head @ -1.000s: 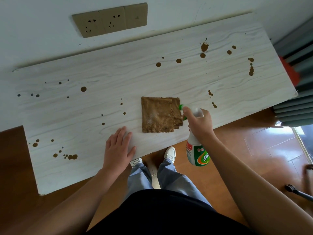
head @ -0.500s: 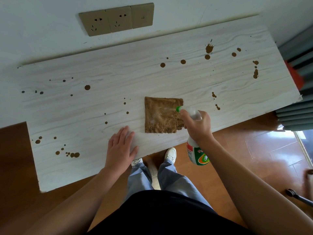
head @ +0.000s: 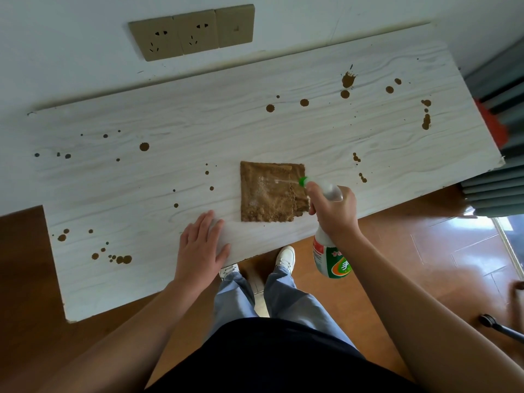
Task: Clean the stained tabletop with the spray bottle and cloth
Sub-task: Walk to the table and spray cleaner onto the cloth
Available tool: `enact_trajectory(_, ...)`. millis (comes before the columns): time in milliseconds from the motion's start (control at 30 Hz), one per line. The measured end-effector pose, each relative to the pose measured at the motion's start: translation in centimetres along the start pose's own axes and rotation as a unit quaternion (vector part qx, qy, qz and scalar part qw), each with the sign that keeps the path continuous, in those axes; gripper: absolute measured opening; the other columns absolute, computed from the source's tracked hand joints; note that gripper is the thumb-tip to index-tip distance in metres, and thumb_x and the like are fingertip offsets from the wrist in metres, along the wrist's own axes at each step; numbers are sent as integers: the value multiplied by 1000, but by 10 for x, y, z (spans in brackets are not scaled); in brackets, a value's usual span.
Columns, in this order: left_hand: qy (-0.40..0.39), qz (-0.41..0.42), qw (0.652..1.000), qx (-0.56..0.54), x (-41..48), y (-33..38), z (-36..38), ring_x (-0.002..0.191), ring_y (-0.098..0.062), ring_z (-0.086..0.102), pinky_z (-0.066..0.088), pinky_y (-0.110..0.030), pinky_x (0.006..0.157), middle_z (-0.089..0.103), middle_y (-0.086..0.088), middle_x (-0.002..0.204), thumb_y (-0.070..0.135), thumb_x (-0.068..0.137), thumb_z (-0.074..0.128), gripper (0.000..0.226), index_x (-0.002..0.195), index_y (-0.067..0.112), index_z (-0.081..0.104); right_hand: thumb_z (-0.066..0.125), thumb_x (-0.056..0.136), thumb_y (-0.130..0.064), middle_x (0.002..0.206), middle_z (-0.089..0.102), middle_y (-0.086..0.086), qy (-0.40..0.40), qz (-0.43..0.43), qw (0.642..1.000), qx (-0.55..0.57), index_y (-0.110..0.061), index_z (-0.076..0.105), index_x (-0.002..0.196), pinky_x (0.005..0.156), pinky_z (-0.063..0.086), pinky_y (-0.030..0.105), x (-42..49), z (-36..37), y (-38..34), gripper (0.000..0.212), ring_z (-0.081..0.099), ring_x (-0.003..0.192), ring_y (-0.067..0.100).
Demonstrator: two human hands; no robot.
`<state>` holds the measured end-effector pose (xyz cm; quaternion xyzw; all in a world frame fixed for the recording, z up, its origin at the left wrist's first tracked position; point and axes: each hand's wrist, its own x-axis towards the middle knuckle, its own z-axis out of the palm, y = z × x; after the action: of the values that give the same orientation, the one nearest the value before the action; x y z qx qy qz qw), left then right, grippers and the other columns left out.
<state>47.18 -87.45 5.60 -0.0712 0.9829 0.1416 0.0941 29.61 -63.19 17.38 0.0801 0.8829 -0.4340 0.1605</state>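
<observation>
A white wood-grain tabletop (head: pixel 255 131) carries brown stains scattered at the left, the middle and the far right. A folded brown cloth (head: pixel 269 194) lies near the front edge, with a pale wet patch on it. My right hand (head: pixel 334 211) grips a white spray bottle (head: pixel 330 256) with a green nozzle and a green and orange label. The nozzle points left at the cloth, and a thin stream of liquid runs from it onto the cloth. My left hand (head: pixel 200 245) lies flat on the table's front edge, left of the cloth, fingers apart and holding nothing.
A white wall with a beige socket panel (head: pixel 192 32) runs along the table's far side. Grey curtain folds (head: pixel 499 188) and something red stand at the right end. The wooden floor, my legs and white shoes (head: pixel 286 255) are below the front edge. A dark handle (head: pixel 499 330) lies at the lower right.
A stream of spray now shows between the nozzle and the cloth, and the wet patch has grown. Both hands stay almost in place; the view has shifted slightly.
</observation>
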Motion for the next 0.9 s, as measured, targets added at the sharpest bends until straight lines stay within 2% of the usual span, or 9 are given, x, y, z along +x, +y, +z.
enact_trajectory(167, -10, -6, 1000, 5, 0, 1, 0, 151, -32, 34, 38, -53, 116, 37, -12, 162, 52, 97, 39, 63, 146, 13, 48, 61, 82, -57, 57, 61, 0, 27, 44, 998, 32, -7, 69, 68, 58, 54, 34, 5, -8, 7, 52, 58, 53, 14)
enact_trajectory(267, -12, -9, 1000, 7, 0, 3, -1, 150, -33, 35, 38, -53, 116, 38, -13, 162, 52, 97, 38, 63, 146, 13, 48, 61, 87, -50, 54, 62, -2, 12, 43, 999, 13, -7, 66, 62, 57, 54, 32, 4, -14, 13, 50, 57, 50, 14)
enact_trajectory(400, -12, -11, 1000, 4, 0, 6, -3, 149, -35, 36, 40, -54, 114, 40, -14, 160, 50, 97, 39, 62, 146, 13, 47, 61, 88, -53, 57, 66, 4, -6, 43, 999, -1, -12, 61, 59, 56, 53, 30, -1, -19, 21, 50, 57, 48, 12)
enact_trajectory(567, -19, -15, 1000, 3, 0, 6, -4, 149, -34, 34, 40, -54, 113, 39, -14, 161, 49, 97, 41, 60, 145, 14, 47, 62, 90, -53, 54, 62, -6, -48, 32, 998, -12, -16, 70, 63, 55, 53, 30, -9, -20, 25, 46, 57, 50, 9)
enact_trajectory(733, -29, -22, 999, 2, -1, 7, -5, 149, -33, 32, 40, -54, 113, 37, -13, 161, 48, 96, 42, 61, 146, 13, 47, 61, 91, -52, 54, 63, -2, -22, 38, 999, -11, -11, 66, 60, 53, 50, 25, -17, -19, 34, 51, 58, 47, 8)
enact_trajectory(900, -34, -26, 999, 7, 0, 10, -7, 150, -34, 31, 40, -55, 113, 37, -14, 161, 47, 96, 42, 61, 146, 13, 47, 61, 90, -52, 56, 66, -2, -18, 56, 998, 0, -13, 64, 60, 56, 51, 27, -20, -26, 40, 49, 60, 50, 10)
